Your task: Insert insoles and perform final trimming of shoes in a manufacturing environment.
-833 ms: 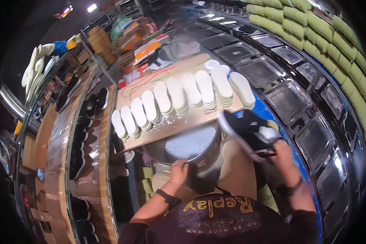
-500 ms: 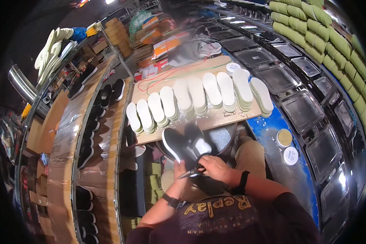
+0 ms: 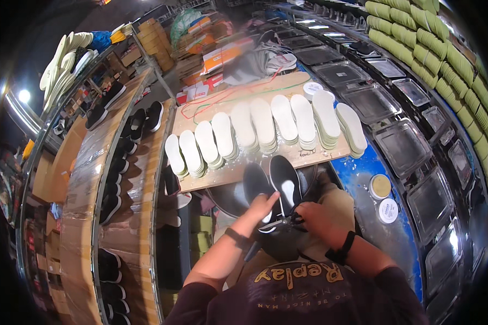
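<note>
Two black shoes with white soles are side by side in front of me, toes pointing away. My left hand (image 3: 261, 208) is closed on the left shoe (image 3: 255, 183), its thumb reaching toward the right shoe (image 3: 283, 176). White shows inside the right shoe. In my right hand (image 3: 314, 215) is a pair of scissors (image 3: 279, 222), gripped by its dark handles. The metal blades point left, across the heel end of the shoes. Whether they touch anything there I cannot tell.
Beyond the shoes, a wooden board (image 3: 238, 176) carries several stacks of white insoles (image 3: 263, 122). To the left, a rack (image 3: 95, 216) holds black shoes (image 3: 111, 203). A blue bench (image 3: 358, 179) with round tins (image 3: 380, 186) and a line of metal trays (image 3: 401, 143) run along the right.
Both shoes have moved right and now point more directly away from me. My left hand has shifted up and right with them; my right hand and the scissors have also moved right.
</note>
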Available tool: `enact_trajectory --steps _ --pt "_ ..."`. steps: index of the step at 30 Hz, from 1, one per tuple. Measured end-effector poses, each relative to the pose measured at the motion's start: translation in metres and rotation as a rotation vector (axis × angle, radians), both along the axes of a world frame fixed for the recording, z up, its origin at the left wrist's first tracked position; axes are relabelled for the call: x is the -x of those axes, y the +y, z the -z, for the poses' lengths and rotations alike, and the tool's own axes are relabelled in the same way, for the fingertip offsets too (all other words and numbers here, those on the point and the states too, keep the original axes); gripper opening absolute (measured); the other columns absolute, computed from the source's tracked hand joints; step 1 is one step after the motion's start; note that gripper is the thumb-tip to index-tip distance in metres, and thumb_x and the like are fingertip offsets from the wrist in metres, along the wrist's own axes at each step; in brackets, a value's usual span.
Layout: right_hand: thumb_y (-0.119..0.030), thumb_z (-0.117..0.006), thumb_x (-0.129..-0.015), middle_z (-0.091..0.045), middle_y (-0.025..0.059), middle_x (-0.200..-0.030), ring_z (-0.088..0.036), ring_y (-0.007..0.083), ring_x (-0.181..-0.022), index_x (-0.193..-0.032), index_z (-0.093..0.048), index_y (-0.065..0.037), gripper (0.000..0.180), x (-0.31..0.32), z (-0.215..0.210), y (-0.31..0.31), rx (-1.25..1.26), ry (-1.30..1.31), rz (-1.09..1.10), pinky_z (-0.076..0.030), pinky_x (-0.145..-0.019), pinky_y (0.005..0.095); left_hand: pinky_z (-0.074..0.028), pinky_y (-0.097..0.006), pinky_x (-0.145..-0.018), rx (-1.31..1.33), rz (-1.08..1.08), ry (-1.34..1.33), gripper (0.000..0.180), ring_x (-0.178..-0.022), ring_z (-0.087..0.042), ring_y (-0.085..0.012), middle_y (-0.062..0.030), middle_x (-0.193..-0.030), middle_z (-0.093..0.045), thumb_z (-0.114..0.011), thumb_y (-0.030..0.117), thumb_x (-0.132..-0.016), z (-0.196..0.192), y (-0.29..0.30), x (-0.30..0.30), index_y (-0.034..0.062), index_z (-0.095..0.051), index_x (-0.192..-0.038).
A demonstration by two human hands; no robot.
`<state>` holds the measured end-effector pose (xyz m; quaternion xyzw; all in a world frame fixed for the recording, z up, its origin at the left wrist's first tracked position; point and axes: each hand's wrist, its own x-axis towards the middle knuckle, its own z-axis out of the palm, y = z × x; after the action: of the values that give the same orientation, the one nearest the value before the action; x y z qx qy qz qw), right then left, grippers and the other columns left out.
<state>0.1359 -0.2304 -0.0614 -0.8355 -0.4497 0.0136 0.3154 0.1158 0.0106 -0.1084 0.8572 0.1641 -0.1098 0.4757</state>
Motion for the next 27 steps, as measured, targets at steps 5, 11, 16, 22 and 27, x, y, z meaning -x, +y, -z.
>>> enact_trajectory --steps 5,11,16,22,27 --pt "-0.009 -0.067 -0.072 -0.063 0.0118 -0.092 -0.061 0.0332 -0.088 -0.097 -0.063 -0.010 0.025 -0.001 0.019 -0.009 0.055 0.209 -0.060 -0.050 -0.076 0.0425 -0.049 -0.049 -0.080 -0.452 0.063 0.054 0.065 -0.087 -0.063 -0.0453 -0.0309 -0.086 -0.065 -0.050 0.053 -0.091 -0.023 -0.037 -0.021 -0.0094 -0.068 -0.087" --pt "-0.024 -0.077 -0.073 -0.065 0.0123 -0.090 -0.063 0.0328 -0.087 -0.102 -0.063 -0.006 0.037 0.011 -0.032 -0.029 -0.183 0.320 0.353 -0.050 -0.074 0.0392 -0.048 -0.051 -0.072 -0.416 -0.165 -0.475 0.033 -0.078 -0.061 -0.0445 -0.0292 -0.079 -0.061 -0.051 0.022 -0.089 0.014 -0.008 0.013 -0.0052 -0.064 -0.075" --pt "-0.040 -0.073 -0.080 -0.064 0.0169 -0.086 -0.063 0.0349 -0.083 -0.103 -0.058 -0.001 0.047 0.016 -0.031 -0.024 -0.062 0.411 0.444 -0.050 -0.073 0.0408 -0.054 -0.031 -0.069 0.943 -0.502 -0.284 0.025 -0.079 -0.065 -0.0170 -0.0073 -0.089 -0.067 -0.052 0.020 -0.097 -0.041 -0.019 0.062 0.0000 -0.063 -0.108" --pt "-0.047 -0.072 -0.079 -0.064 0.0202 -0.083 -0.062 0.0395 -0.080 -0.095 -0.057 -0.001 0.050 0.014 -0.055 0.019 -0.118 0.352 0.207 -0.049 -0.068 0.0441 -0.054 -0.027 -0.065 0.447 -0.148 -0.230 0.026 -0.077 -0.065 -0.0145 -0.0062 -0.095 -0.066 -0.053 0.021 -0.097 -0.014 0.025 0.106 0.0023 -0.061 -0.114" --pt "-0.053 -0.069 -0.079 -0.064 0.0204 -0.076 -0.063 0.0393 -0.078 -0.089 -0.058 -0.003 0.052 0.011 -0.046 0.027 0.031 0.248 0.204 -0.049 -0.067 0.0449 -0.054 -0.026 -0.066 0.236 -0.019 -0.302 0.024 -0.078 -0.064 -0.0133 -0.0058 -0.096 -0.066 -0.052 0.018 -0.098 -0.019 0.038 0.104 0.0031 -0.062 -0.113"
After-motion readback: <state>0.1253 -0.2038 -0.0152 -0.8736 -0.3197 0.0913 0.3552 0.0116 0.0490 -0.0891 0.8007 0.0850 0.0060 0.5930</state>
